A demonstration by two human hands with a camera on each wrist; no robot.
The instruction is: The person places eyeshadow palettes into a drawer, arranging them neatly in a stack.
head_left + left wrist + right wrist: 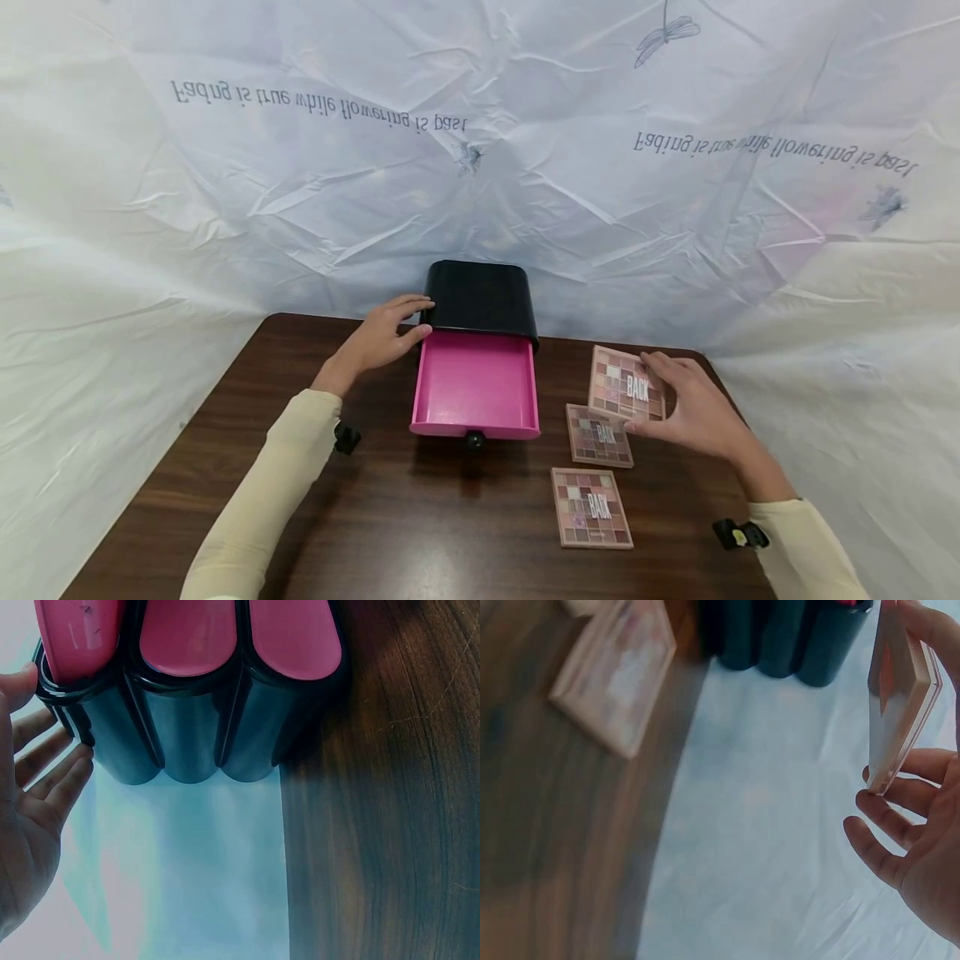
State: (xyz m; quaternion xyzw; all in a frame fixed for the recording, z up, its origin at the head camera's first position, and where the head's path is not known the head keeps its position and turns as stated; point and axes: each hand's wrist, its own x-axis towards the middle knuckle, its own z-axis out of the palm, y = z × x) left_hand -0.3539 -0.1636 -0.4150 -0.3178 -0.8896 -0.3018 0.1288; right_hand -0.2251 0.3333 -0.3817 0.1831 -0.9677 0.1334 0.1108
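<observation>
Brown wood-grain table (225,417) shining softly. White crinkly cloth wall (337,208) hanging at 12 o'clock, showing upside-down words (318,104). Smooth black box (480,296) standing at table's 12 o'clock, bulging in three rounded layers; pink drawer (474,379) sticking out toward 6, wearing round black knob (474,442). Left hand (382,333) resting straight fingers on box's 9 o'clock side, thumb spreading apart. Right hand (693,408) pinching flat square palette (624,387) at drawer's 3 o'clock. Second palette (596,442), third palette (592,517) lying around 4 o'clock.

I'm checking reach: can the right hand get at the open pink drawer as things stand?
Likely yes. The pink drawer is pulled out and uncovered, and the left hand is at the opposite side; the right hand holds an eyeshadow palette.
</observation>
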